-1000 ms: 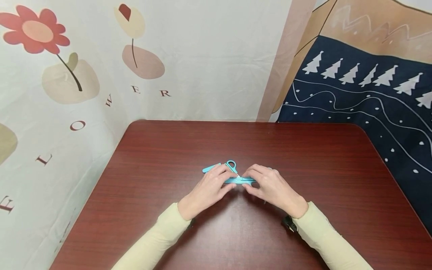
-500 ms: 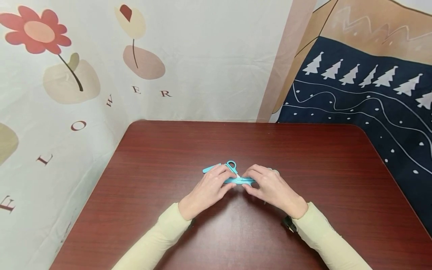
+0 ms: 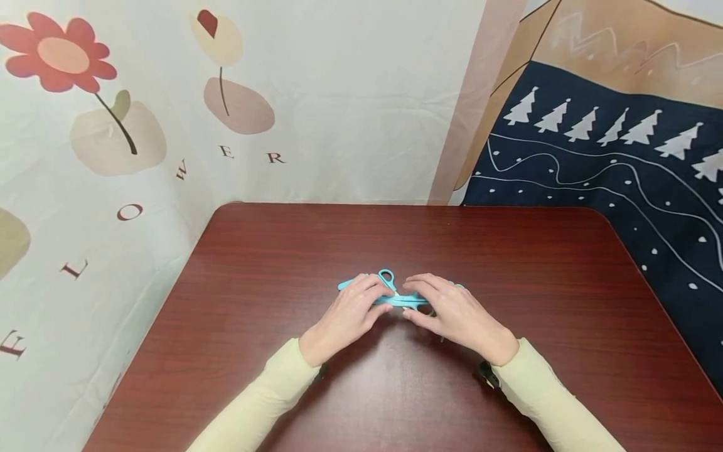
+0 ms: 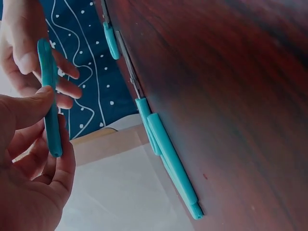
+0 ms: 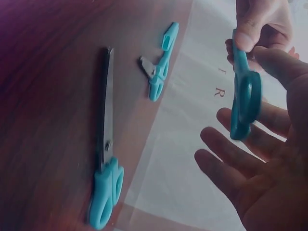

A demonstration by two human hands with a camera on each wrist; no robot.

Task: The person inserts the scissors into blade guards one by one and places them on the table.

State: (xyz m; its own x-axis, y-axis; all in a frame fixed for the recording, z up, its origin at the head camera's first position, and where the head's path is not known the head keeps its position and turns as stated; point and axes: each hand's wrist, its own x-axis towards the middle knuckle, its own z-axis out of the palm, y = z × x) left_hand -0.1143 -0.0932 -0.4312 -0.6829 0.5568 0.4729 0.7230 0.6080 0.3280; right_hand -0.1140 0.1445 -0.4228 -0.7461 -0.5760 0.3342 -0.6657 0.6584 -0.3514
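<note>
My left hand (image 3: 346, 309) pinches a pair of teal scissors (image 3: 402, 302) between thumb and fingers. Its blade end is teal too, with no bare metal showing, and its handle loops (image 5: 248, 98) point toward my right hand. Around those loops, in the right wrist view, the fingers of my right hand (image 5: 260, 168) are spread and lightly bent, not gripping. Beyond the left fingers lies a second, small pair of scissors (image 5: 156, 79), blades apart, with a teal blade cover (image 5: 169, 37) at its far end. Under the right hand lies a longer pair with bare metal blades (image 5: 107, 110).
The brown wooden table (image 3: 271, 251) bears all the scissors. A white cloth with flower prints (image 3: 361, 125) hangs behind it, and a dark blue cloth with white trees (image 3: 570, 157) hangs at the right.
My right thumb and fingers have spread away from the held scissors, baring more of the handles. My left hand keeps its pinch in nearly the same place.
</note>
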